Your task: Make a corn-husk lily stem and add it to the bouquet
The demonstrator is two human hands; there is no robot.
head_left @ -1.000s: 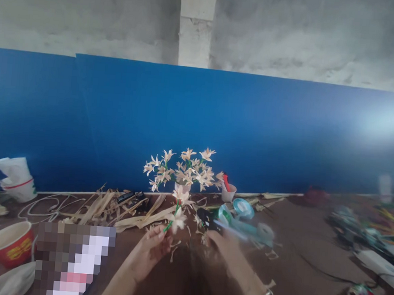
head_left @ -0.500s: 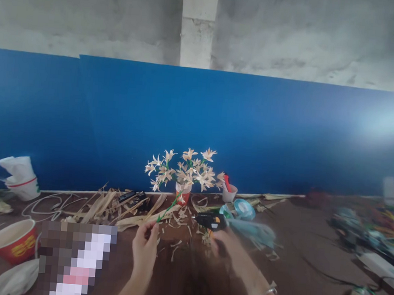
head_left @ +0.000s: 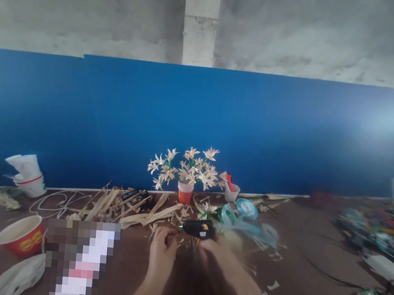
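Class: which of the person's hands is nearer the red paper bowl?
Left. The left hand is right of the red paper bowl, well apart; the right hand, gripping the glue gun, lies farther right.

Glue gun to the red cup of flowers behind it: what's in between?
Head view: pale leaf scraps on the brown table lie between the glue gun, held by the right hand, and the red cup; a loose flower lies alongside.

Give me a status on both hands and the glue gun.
Left hand pinched by the nozzle, contents unclear. Right hand grips glue gun. Husk scraps lie just beyond.
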